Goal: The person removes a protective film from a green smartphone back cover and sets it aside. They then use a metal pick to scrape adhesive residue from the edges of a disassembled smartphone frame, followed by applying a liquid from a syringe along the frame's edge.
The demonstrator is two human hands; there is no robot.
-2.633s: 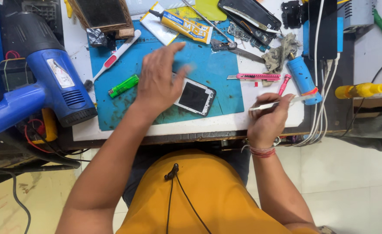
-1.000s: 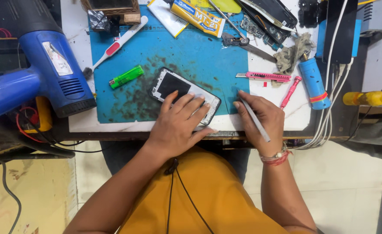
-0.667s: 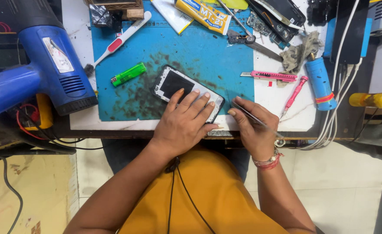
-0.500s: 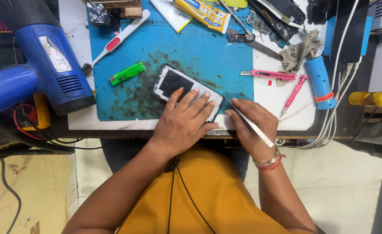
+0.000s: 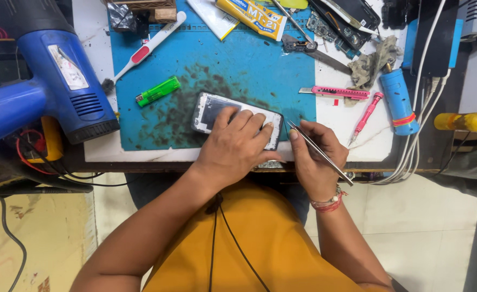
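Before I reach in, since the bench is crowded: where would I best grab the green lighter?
Pinch the green lighter across its long sides at mid-body, coming from above. It lies flat and slanted on the blue mat, with bare mat around it, apart from the toothbrush and the phone.

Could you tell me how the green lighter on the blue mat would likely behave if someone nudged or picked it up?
The lighter is small and looks like plastic, so probably light. Its body looks smooth, so it may slide on the mat rather than grab. It lies on its side, apparently flattish, so it seems unlikely to roll far.
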